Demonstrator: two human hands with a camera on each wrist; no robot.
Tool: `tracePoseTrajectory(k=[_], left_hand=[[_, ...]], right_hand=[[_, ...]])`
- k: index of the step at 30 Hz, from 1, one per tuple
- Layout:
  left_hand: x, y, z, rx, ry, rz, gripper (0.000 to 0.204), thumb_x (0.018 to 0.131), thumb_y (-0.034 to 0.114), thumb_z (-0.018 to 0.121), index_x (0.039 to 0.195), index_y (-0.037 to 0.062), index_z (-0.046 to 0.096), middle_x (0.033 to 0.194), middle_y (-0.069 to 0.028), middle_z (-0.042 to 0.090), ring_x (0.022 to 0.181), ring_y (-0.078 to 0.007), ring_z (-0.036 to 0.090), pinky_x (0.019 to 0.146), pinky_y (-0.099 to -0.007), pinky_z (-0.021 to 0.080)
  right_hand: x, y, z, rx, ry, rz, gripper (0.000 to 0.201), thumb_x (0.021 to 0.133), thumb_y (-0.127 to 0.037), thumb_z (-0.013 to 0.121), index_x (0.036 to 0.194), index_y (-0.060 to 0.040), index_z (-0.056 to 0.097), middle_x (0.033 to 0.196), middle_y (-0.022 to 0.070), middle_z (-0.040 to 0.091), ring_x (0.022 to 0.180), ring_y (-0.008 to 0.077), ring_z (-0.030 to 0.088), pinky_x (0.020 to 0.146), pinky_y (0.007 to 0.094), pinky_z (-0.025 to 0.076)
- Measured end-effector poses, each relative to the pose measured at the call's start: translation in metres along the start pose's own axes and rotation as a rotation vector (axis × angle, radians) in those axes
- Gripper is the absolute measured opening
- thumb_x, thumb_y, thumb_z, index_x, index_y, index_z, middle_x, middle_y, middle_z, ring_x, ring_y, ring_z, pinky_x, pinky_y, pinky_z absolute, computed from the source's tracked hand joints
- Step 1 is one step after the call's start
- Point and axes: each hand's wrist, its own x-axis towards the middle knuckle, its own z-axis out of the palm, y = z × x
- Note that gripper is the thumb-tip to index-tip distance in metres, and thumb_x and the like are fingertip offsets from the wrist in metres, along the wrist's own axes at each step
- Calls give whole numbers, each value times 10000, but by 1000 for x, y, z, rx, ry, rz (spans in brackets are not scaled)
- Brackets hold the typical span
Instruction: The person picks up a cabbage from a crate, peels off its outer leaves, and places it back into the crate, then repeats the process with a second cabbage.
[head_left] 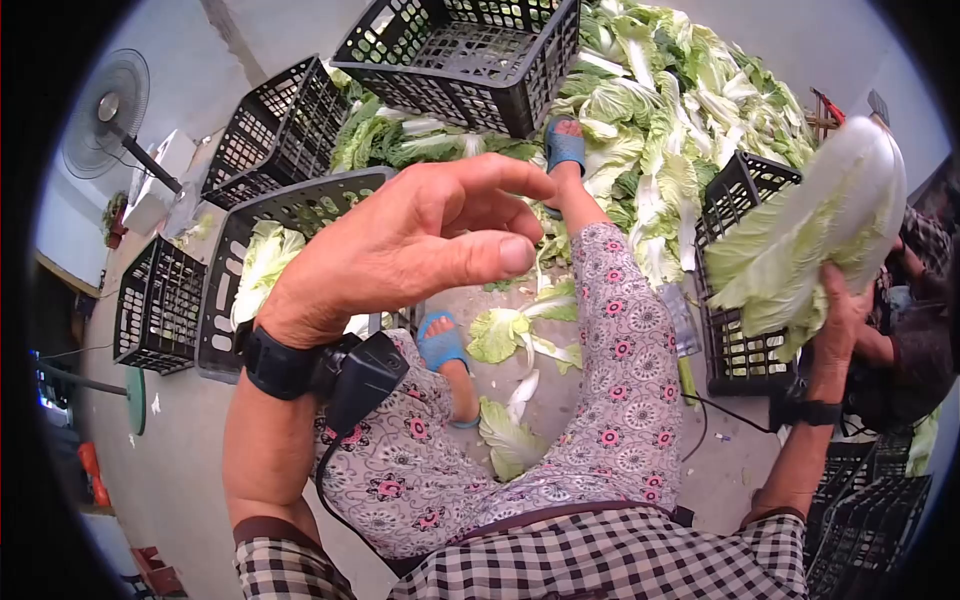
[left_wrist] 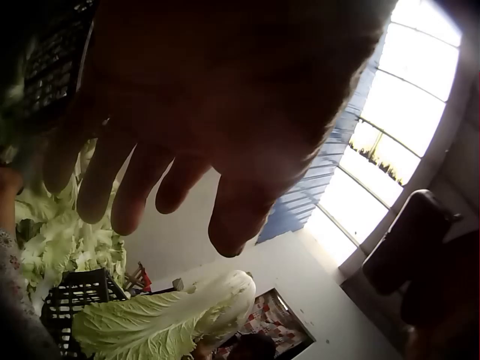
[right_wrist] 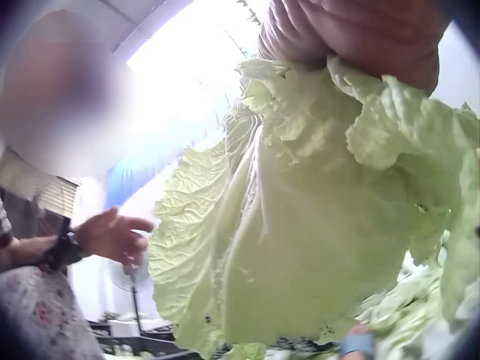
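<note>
My right hand (head_left: 838, 310) grips a large napa cabbage (head_left: 812, 228) from below and holds it raised at the right; the right wrist view is filled by the cabbage's pale green leaves (right_wrist: 300, 225), with my fingers (right_wrist: 360, 34) curled over its top. My left hand (head_left: 420, 240) hovers in mid-air over my lap, fingers loosely bent, holding nothing. In the left wrist view the left hand (left_wrist: 187, 142) is a dark shape with spread fingers, and the cabbage (left_wrist: 165, 319) shows beyond it.
Black plastic crates stand around: one with cabbage (head_left: 240, 270) at left, an empty crate (head_left: 160, 305) further left, a tilted one (head_left: 470, 50) ahead, another (head_left: 745, 280) under the raised cabbage. A heap of cabbages (head_left: 670, 110) lies ahead. Loose leaves (head_left: 510, 335) lie between my feet. A fan (head_left: 105, 110) stands far left.
</note>
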Motion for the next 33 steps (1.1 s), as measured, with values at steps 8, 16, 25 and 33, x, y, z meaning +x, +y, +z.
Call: tracePoseTrajectory(k=[8, 16, 25, 33], left_hand=[[6, -5, 1, 162, -88, -32, 642, 769, 408, 726, 1245, 40, 502, 1046, -108, 611, 1002, -178, 571, 859, -322, 472], [7, -10, -3, 263, -78, -47, 643, 775, 432, 711, 1239, 37, 508, 1040, -108, 612, 997, -188, 576, 863, -325, 473], [11, -15, -3, 284, -93, -111, 620, 785, 414, 707, 1244, 48, 508, 1046, -95, 614, 1004, -181, 575, 868, -323, 474], [9, -15, -4, 326, -105, -99, 602, 793, 399, 703, 1245, 53, 508, 1051, -94, 615, 1005, -180, 576, 877, -325, 469]], right_hand=[[40, 71, -121, -462, 188, -17, 595, 767, -189, 747, 1251, 28, 477, 1140, 100, 580, 983, 175, 558, 874, 280, 438], [47, 116, -142, -770, 84, 127, 649, 724, -271, 758, 1236, 29, 495, 1089, 126, 612, 976, 199, 575, 868, 301, 442], [69, 156, -127, -758, -58, 223, 769, 734, -321, 717, 1329, 37, 387, 1222, 232, 519, 1099, 277, 527, 930, 342, 407], [41, 233, -151, -615, -507, 610, 602, 822, -275, 627, 1291, 47, 431, 1178, 176, 555, 1034, 243, 546, 870, 327, 437]])
